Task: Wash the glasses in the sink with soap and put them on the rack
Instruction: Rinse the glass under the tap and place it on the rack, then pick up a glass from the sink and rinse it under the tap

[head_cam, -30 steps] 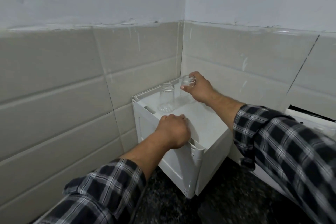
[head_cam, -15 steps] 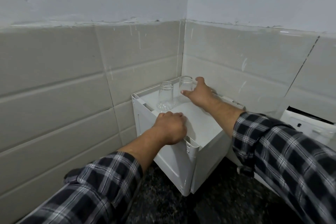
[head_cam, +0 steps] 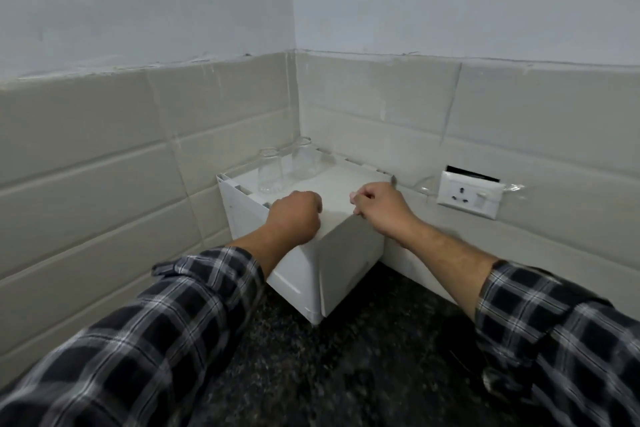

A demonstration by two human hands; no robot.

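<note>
Plaid sleeves cross the dark counter. Your left hand curls over the white rack at its near rim; your right hand grips its right edge, fingers curled. Farther back on the rack stand the left glass and the right glass, side by side by the tiled corner.

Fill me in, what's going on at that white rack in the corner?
A person grips the near top edge of the white rack with the left hand and the right hand. On its top, toward the wall corner, stand the left glass and the right glass, both clear, neither touched.
</note>
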